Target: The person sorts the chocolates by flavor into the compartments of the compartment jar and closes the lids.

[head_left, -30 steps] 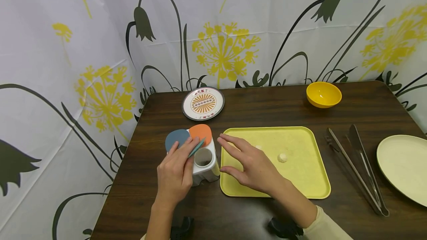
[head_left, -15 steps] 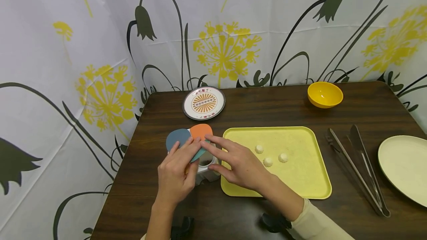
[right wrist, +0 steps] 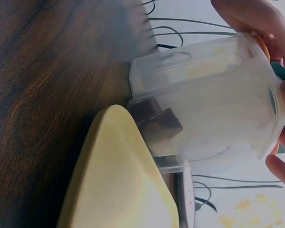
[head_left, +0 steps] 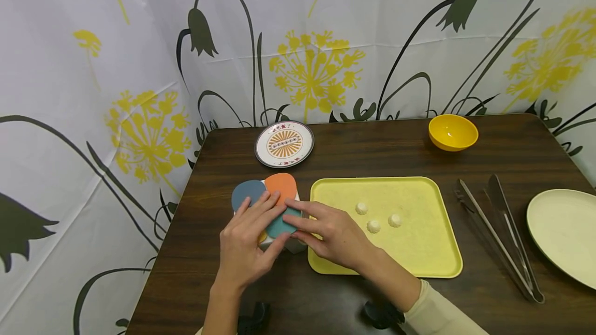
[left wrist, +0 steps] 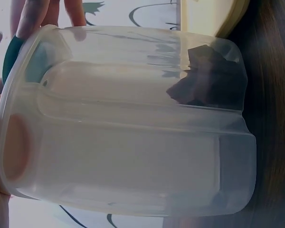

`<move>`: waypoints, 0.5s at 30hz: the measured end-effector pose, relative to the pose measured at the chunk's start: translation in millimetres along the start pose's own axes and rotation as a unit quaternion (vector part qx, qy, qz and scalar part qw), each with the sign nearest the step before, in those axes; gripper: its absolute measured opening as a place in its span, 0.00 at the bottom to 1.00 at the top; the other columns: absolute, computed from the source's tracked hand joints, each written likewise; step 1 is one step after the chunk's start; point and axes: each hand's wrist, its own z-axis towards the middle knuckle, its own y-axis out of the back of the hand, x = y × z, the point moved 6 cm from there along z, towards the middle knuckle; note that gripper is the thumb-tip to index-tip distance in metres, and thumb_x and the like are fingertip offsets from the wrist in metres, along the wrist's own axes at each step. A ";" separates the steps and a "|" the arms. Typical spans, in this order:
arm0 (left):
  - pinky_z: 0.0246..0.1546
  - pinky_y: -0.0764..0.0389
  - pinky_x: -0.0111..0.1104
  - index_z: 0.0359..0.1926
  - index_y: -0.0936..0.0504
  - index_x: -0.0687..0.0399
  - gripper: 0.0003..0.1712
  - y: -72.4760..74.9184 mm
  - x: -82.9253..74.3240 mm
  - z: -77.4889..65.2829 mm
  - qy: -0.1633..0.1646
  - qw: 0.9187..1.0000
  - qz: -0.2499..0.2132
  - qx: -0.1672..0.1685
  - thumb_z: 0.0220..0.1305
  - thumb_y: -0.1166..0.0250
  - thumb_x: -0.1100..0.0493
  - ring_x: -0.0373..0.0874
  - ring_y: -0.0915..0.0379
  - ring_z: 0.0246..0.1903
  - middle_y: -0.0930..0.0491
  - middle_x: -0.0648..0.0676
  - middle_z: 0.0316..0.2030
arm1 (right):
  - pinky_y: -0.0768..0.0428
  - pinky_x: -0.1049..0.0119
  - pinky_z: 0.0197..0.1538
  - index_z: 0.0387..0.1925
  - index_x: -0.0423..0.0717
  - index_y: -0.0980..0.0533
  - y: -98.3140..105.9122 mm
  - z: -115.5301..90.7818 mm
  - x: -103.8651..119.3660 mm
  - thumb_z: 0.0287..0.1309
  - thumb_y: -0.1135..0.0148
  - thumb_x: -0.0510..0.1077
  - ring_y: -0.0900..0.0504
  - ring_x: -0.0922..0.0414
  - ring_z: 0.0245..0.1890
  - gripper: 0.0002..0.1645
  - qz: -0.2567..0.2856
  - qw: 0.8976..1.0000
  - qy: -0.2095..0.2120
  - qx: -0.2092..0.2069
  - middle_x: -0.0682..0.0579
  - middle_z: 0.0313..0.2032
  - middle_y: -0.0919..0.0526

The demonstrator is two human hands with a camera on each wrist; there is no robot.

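Note:
A translucent white container (head_left: 297, 246) stands on the dark table just left of the yellow tray (head_left: 419, 255). It carries round lids: blue-grey (head_left: 247, 190), orange (head_left: 281, 184) and teal (head_left: 279, 226). My left hand (head_left: 261, 216) lies over the lids with straight fingers, its thumb against the container's front. My right hand (head_left: 316, 221) presses flat fingers on the teal lid. Both wrist views show the container (left wrist: 123, 128) (right wrist: 213, 109) close up, with brown pieces (left wrist: 204, 76) in one compartment. Three small white dough balls (head_left: 373, 226) sit on the tray.
A patterned plate (head_left: 284, 143) sits at the back left and a yellow bowl (head_left: 453, 131) at the back right. Metal tongs (head_left: 495, 237) and a pale plate (head_left: 563, 234) lie right of the tray. A flowered curtain hangs behind the table.
The teal lid, held tilted up in my left hand before, now lies flat on the container. My right hand has moved left from over the tray onto that lid.

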 end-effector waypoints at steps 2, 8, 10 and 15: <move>0.62 0.34 0.55 0.56 0.16 0.48 0.24 0.3 0.0 0.5 0.000 1.000 -0.002 -0.004 0.67 0.43 0.42 0.48 0.27 0.61 0.22 0.49 0.59 | 0.25 0.65 0.58 0.57 0.48 0.20 0.1 0.2 0.2 0.56 0.28 0.45 0.24 0.57 0.60 0.26 -0.009 1.000 0.006 0.000 0.48 0.62 0.24; 0.61 0.32 0.56 0.53 0.15 0.50 0.19 0.6 0.1 2.4 0.001 1.000 -0.006 -0.019 0.66 0.42 0.51 0.48 0.26 0.59 0.21 0.49 0.57 | 0.29 0.61 0.64 0.56 0.48 0.19 -0.1 0.9 0.5 0.54 0.27 0.47 0.28 0.53 0.64 0.27 -0.022 1.000 0.016 0.001 0.48 0.62 0.24; 0.61 0.32 0.56 0.52 0.14 0.50 0.18 0.4 0.6 2.5 0.004 1.000 -0.005 -0.019 0.66 0.42 0.52 0.48 0.26 0.59 0.21 0.49 0.57 | 0.30 0.60 0.64 0.55 0.48 0.19 -0.3 1.1 0.6 0.53 0.26 0.48 0.28 0.51 0.64 0.27 -0.026 0.999 0.021 -0.002 0.48 0.61 0.23; 0.60 0.31 0.56 0.50 0.14 0.51 0.17 -0.1 1.3 2.5 0.008 1.000 -0.005 -0.024 0.66 0.42 0.54 0.48 0.26 0.59 0.20 0.49 0.57 | 0.29 0.61 0.63 0.53 0.47 0.17 0.0 2.0 2.9 0.48 0.23 0.44 0.26 0.52 0.62 0.27 -0.040 0.998 0.037 -0.016 0.48 0.58 0.20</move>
